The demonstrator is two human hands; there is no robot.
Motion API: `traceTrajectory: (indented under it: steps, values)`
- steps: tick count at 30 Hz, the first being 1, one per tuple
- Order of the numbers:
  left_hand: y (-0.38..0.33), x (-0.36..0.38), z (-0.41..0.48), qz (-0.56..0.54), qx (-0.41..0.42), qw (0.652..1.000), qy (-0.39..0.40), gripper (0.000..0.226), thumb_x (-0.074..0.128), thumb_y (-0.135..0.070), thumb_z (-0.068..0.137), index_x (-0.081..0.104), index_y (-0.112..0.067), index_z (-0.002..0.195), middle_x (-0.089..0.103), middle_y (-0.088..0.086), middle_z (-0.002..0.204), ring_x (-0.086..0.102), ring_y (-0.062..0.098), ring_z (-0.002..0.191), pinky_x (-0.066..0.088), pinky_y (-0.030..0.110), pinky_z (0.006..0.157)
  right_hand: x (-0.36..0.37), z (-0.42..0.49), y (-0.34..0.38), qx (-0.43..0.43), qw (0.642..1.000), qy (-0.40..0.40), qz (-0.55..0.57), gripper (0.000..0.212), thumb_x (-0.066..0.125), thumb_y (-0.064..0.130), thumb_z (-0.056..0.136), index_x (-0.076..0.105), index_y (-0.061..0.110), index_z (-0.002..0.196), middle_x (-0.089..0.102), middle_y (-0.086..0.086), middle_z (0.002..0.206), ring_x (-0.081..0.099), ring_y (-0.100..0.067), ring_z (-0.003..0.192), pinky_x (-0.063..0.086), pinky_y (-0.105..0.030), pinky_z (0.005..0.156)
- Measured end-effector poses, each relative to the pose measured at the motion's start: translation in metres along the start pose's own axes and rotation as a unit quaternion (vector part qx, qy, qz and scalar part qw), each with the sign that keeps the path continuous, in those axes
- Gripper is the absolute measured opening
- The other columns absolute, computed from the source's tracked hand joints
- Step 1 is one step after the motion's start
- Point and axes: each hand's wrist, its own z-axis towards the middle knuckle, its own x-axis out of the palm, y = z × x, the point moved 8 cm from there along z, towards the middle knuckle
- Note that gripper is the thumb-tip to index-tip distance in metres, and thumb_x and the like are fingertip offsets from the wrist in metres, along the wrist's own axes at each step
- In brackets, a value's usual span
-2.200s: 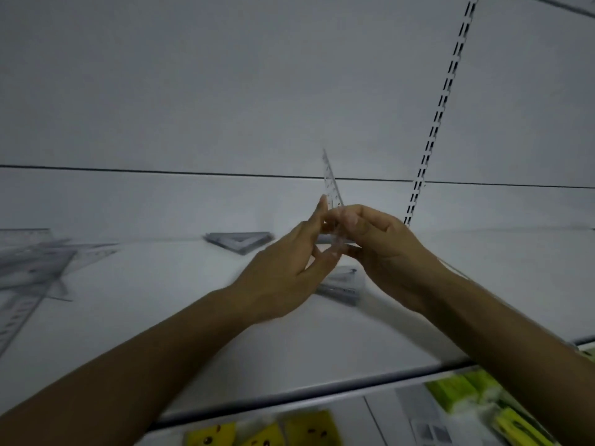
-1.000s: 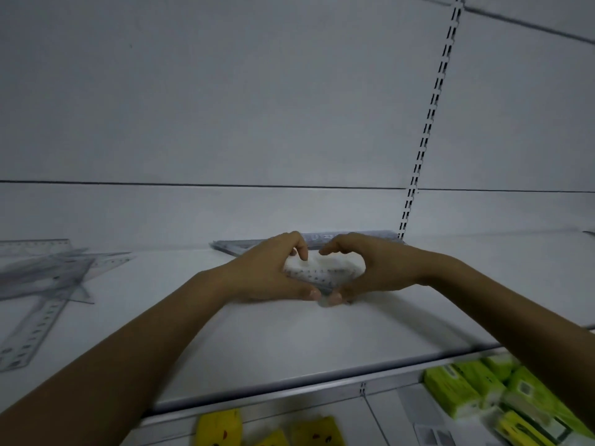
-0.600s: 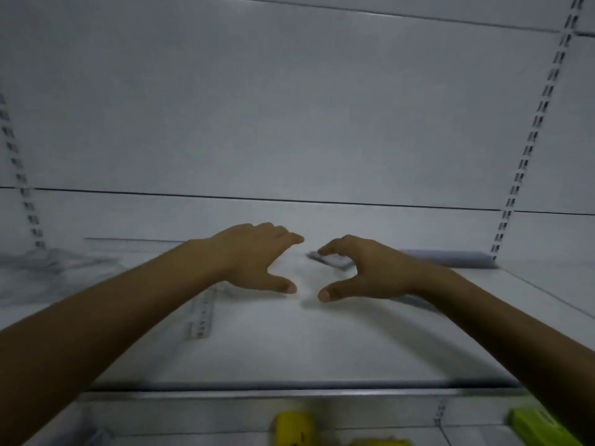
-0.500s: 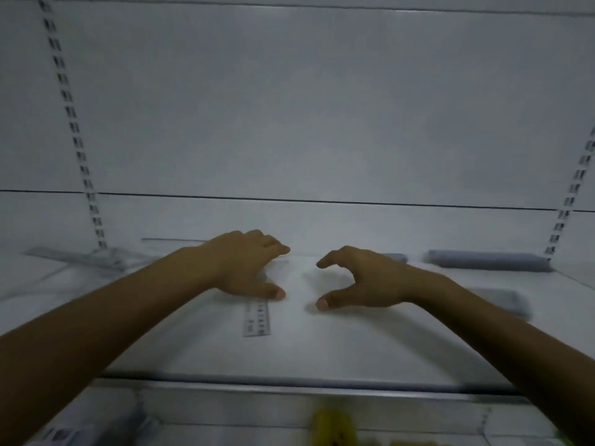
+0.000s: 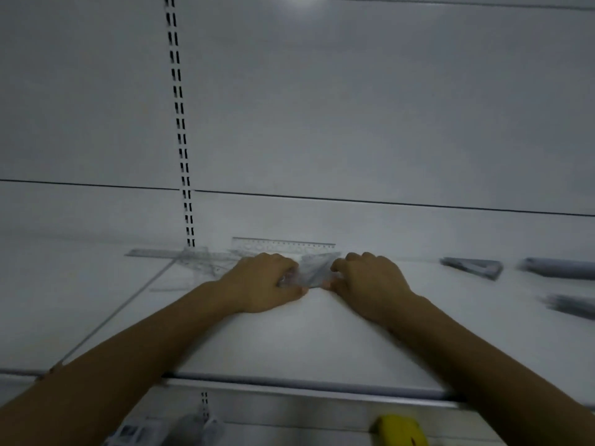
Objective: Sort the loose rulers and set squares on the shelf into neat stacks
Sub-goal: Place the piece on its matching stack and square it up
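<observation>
1. Left hand (image 5: 264, 281) and right hand (image 5: 370, 284), fingers curled, grip the ends of a clear plastic piece (image 5: 314, 272) (ruler or set square, too blurred to tell), right of the slotted upright (image 5: 183, 156).
2. Loose rulers (image 5: 199, 262) lie at the upright's foot.
3. Grey stacks (image 5: 471, 267) sit far right of it.

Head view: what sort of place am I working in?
Probably a shop's stationery aisle: a white display shelf backed by a slotted upright, clear rulers lying loose along its back, and yellow packaged goods on the shelf below.
</observation>
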Motion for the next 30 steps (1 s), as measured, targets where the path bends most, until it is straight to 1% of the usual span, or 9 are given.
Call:
traceTrajectory:
  steps: [5,8,12,15,18,22,25,28,30]
  values:
    - [-0.005,-0.012,0.002,-0.051,0.055,0.993,-0.086,0.041,0.039,-0.048,0.084,0.061,-0.026,0.111,0.063,-0.005,0.104,0.055,0.015,0.098,0.042,0.031,0.083,-0.021,-0.011,-0.001,-0.059,0.979,-0.197,0.001,0.028,0.039,0.031,0.092,0.063,0.018,0.089,0.065,-0.004,0.083,0.062,-0.028,0.075,0.034,-0.031,0.059]
    - [-0.008,-0.020,0.004,-0.069,0.074,0.987,-0.127,0.038,0.031,-0.048,0.089,0.059,-0.029,0.108,0.062,-0.007,0.099,0.054,0.014,0.094,0.042,0.034,0.079,-0.023,-0.012,-0.006,-0.035,0.965,-0.232,0.115,0.023,0.057,0.036,0.090,0.057,0.015,0.100,0.058,-0.001,0.096,0.053,-0.017,0.081,0.044,-0.030,0.065]
    - [-0.019,-0.019,0.002,-0.063,0.114,0.983,-0.127,0.036,0.034,-0.045,0.088,0.059,-0.027,0.107,0.060,-0.005,0.095,0.053,0.016,0.093,0.041,0.034,0.078,-0.036,-0.015,-0.004,-0.039,0.942,-0.311,0.119,0.054,0.082,0.028,0.069,0.051,0.012,0.110,0.055,-0.006,0.100,0.053,-0.018,0.085,0.044,-0.028,0.070]
    - [-0.021,-0.023,0.002,-0.046,0.123,0.980,-0.150,0.036,0.037,-0.042,0.089,0.062,-0.025,0.107,0.063,-0.004,0.101,0.054,0.017,0.095,0.036,0.033,0.082,-0.036,-0.013,-0.001,-0.031,0.948,-0.309,0.067,0.053,0.074,0.028,0.078,0.051,0.018,0.125,0.056,-0.005,0.094,0.056,-0.022,0.080,0.045,-0.033,0.066]
    - [-0.017,-0.031,-0.001,-0.055,0.121,0.970,-0.203,0.022,0.051,-0.038,0.092,0.064,-0.026,0.105,0.059,-0.007,0.111,0.052,0.015,0.102,0.031,0.032,0.089,-0.039,-0.014,0.003,-0.070,0.942,-0.328,0.034,0.016,0.065,0.027,0.082,0.070,0.018,0.094,0.053,-0.001,0.075,0.053,-0.023,0.063,0.035,-0.030,0.059]
    - [-0.012,-0.042,-0.003,-0.133,0.096,0.954,-0.250,0.022,0.052,-0.035,0.085,0.067,-0.027,0.098,0.062,-0.010,0.108,0.053,0.014,0.103,0.037,0.035,0.091,-0.041,-0.013,-0.016,-0.040,0.931,-0.319,0.171,0.023,0.066,0.043,0.080,0.074,0.022,0.084,0.051,0.002,0.072,0.050,-0.016,0.062,0.037,-0.028,0.057]
    - [-0.008,-0.048,-0.005,-0.209,0.077,0.938,-0.267,0.020,0.053,-0.033,0.085,0.068,-0.027,0.097,0.066,-0.010,0.099,0.056,0.013,0.096,0.045,0.037,0.085,-0.043,-0.018,-0.025,-0.017,0.912,-0.316,0.260,0.030,0.057,0.048,0.087,0.073,0.023,0.090,0.052,0.005,0.076,0.051,-0.005,0.069,0.036,-0.015,0.058]
    - [-0.009,-0.043,-0.003,-0.173,0.076,0.953,-0.238,0.014,0.062,-0.030,0.087,0.068,-0.027,0.099,0.069,-0.012,0.095,0.059,0.010,0.090,0.044,0.031,0.083,-0.041,-0.017,-0.031,0.015,0.905,-0.299,0.301,0.008,0.064,0.035,0.084,0.069,0.028,0.085,0.055,0.009,0.083,0.053,-0.002,0.076,0.038,-0.007,0.062]
    - [-0.012,-0.039,-0.003,-0.134,0.079,0.960,-0.231,0.009,0.064,-0.030,0.086,0.068,-0.028,0.094,0.069,-0.013,0.089,0.060,0.008,0.086,0.044,0.028,0.081,-0.037,-0.016,-0.032,0.022,0.904,-0.284,0.318,0.014,0.071,0.021,0.081,0.064,0.034,0.079,0.058,0.009,0.085,0.054,-0.002,0.079,0.039,-0.008,0.062]
